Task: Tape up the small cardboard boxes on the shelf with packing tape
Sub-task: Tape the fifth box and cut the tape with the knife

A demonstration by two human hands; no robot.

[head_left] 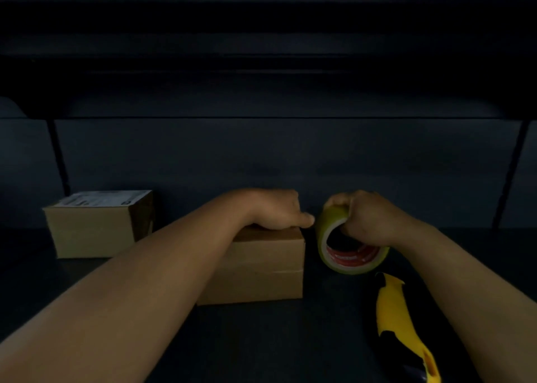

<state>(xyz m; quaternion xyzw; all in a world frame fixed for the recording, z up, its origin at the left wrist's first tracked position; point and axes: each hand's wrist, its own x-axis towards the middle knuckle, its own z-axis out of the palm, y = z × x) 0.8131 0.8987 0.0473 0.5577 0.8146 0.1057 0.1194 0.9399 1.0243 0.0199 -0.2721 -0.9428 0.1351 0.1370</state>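
A small plain cardboard box [261,269] stands on the dark shelf in front of me. My left hand [276,211] rests on its top near the far right corner, thumb pointing right; its fingers are hidden behind the hand. Just right of the box, my right hand [366,217] grips the roll of packing tape [345,254], fingers curled over its rim and through the core. The roll stands on edge, yellowish with a red printed core. A second cardboard box [96,225] with a white label on top sits further left.
A yellow and black utility knife [404,327] lies on the shelf surface [290,339] at the front right, under my right forearm. Dark back wall and an upper shelf close in above. Black uprights stand at far left and right.
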